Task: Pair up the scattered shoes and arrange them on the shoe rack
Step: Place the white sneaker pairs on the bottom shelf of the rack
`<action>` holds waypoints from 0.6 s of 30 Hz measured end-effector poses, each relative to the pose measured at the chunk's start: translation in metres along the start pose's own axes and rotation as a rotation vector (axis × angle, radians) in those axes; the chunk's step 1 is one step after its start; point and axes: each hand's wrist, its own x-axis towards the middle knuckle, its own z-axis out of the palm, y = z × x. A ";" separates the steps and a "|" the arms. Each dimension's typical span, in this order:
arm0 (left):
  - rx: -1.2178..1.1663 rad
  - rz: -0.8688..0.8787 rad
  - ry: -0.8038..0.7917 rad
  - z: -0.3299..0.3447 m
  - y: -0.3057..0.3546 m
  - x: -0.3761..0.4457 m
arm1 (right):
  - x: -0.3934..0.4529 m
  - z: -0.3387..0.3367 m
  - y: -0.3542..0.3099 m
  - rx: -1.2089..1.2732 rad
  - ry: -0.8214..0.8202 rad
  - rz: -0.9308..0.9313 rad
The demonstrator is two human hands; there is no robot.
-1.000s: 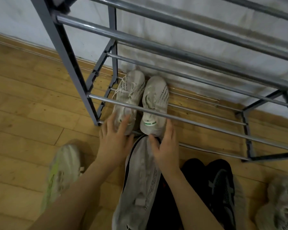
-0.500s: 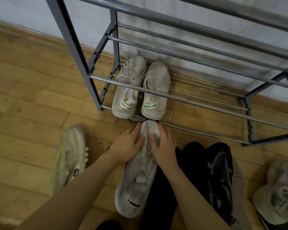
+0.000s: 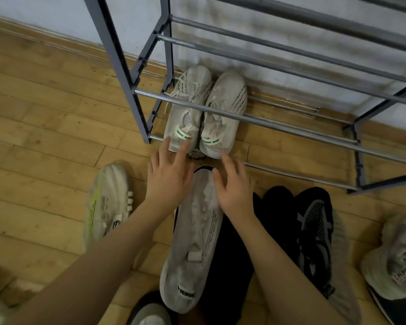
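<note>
A pair of white sneakers with green heel tabs, left one (image 3: 188, 109) and right one (image 3: 223, 116), sits side by side on the bottom level of the grey metal shoe rack (image 3: 267, 120), toes toward the wall. My left hand (image 3: 168, 178) is open, its fingertips touching the left sneaker's heel. My right hand (image 3: 234, 186) is open, fingers spread just below the right sneaker's heel. Both hands hover over the toe of a long white sneaker (image 3: 192, 240) lying on the floor between my arms.
On the wooden floor lie a white-and-lime sneaker (image 3: 108, 202) at left, a black-and-grey mesh sneaker (image 3: 317, 233) at right, a worn whitish sneaker (image 3: 394, 256) at far right, and dark shoes near the bottom edge. The rack stands against a white wall.
My hands drew back from the paired sneakers' heels onto the floor sneaker's toe, then reached forward again. The view has pulled back and down, showing more floor shoes.
</note>
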 end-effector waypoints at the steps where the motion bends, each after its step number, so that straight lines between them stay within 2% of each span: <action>1: -0.006 -0.017 -0.008 -0.001 -0.001 0.009 | 0.008 -0.001 -0.002 0.023 -0.005 0.007; 5: -0.044 -0.043 -0.077 0.001 -0.011 0.038 | 0.038 0.003 -0.008 0.067 0.013 0.013; 11: -0.282 0.060 0.025 0.009 -0.018 0.061 | 0.055 0.013 0.001 0.114 0.061 0.021; 14: -0.232 0.068 0.026 0.011 -0.017 0.064 | 0.055 0.017 0.006 0.060 0.088 -0.007; 18: -0.053 0.085 0.004 0.013 -0.015 0.054 | 0.055 0.013 0.006 -0.005 0.083 -0.001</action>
